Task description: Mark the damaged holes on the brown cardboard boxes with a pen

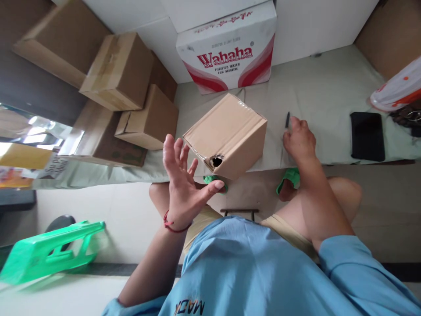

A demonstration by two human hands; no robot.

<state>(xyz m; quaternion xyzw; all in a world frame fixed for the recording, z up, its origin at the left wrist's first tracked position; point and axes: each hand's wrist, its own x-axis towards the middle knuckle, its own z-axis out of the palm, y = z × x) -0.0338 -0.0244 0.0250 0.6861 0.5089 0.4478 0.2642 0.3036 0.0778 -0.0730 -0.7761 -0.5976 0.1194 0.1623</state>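
Note:
A brown cardboard box (pixel 226 131) sits at an angle at the front edge of the table, with tape along its seams and a torn, dark hole at its near corner. My left hand (pixel 184 188) is open beside that corner, palm toward the box and fingers spread; whether a fingertip touches the cardboard I cannot tell. To the right of the box, my right hand (pixel 300 138) is closed over the table, thumb and fingers curled together. A slim dark pen-like tool (pixel 287 119) sticks out at its fingertips, its lower end partly hidden by the hand.
Several cardboard boxes (pixel 120 72) are stacked at the left. A white and red Wahaha water carton (pixel 230 52) stands against the wall. On the right lie a black phone or tablet (pixel 367 136) and a white and orange bag (pixel 399 85). A green plastic stool (pixel 55 250) is at the lower left.

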